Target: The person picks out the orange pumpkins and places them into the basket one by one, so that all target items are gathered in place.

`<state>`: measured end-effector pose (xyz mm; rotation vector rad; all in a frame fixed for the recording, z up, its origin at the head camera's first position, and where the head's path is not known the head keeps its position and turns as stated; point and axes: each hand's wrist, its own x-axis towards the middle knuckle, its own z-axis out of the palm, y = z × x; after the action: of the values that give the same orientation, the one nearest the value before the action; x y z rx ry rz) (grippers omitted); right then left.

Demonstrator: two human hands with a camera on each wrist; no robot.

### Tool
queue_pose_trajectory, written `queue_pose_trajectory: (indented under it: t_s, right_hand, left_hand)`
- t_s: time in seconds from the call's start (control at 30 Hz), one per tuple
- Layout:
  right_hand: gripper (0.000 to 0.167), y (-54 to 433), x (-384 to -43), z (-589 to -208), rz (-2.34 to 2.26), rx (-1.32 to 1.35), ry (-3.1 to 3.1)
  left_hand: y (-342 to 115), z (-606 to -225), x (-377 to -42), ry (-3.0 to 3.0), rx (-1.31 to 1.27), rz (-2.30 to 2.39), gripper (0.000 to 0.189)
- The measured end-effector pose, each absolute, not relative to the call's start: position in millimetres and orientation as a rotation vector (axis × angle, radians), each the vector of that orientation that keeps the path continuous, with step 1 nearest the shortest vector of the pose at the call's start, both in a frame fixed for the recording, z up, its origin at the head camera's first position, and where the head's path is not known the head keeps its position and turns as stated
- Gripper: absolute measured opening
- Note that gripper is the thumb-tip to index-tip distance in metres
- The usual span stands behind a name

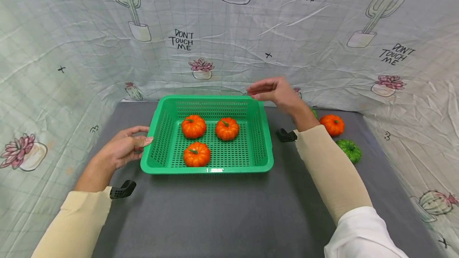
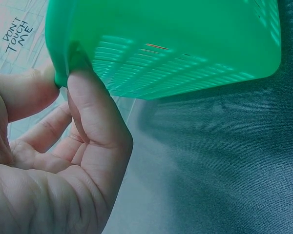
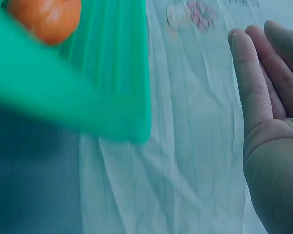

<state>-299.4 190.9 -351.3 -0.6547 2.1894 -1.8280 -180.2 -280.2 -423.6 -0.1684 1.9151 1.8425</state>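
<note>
A green plastic basket [image 1: 247, 169] with slotted walls holds three orange pumpkins, one [image 1: 193, 126] at the back left, one [image 1: 227, 129] at the back right and one [image 1: 197, 155] at the front. My left hand [image 1: 123, 148] pinches the left rim between thumb and fingers; the left wrist view shows the rim [image 2: 62, 46] caught there. Beyond the far right corner, my right hand [image 1: 274, 92] is raised with its fingers extended and nothing in them. In the right wrist view that hand [image 3: 273, 107] stands apart from the basket's corner [image 3: 132, 122].
On the grey table [image 1: 215, 214], right of my right forearm, lie another orange pumpkin [image 1: 332, 125] and a green one [image 1: 349, 151]. A further green piece [image 1: 314, 112] is mostly hidden behind the forearm. A printed cloth [image 1: 229, 31] hangs around the back and sides.
</note>
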Motion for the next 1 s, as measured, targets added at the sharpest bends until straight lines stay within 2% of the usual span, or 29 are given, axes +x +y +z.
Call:
queue_pose_trajectory:
  t_s: [0.6, 1.0]
  right_hand:
    - [0.026, 315.4, -289.9, -358.1, -2.062, -0.257, 2.304]
    - [0.026, 375.6, -278.5, -376.8, -2.212, -0.077, 2.201]
  left_hand:
    - [-280.6, -424.0, -181.0, 1.881, -0.162, 1.866, 0.04]
    - [-281.5, -424.7, -179.6, 1.861, -0.152, 1.886, 0.035]
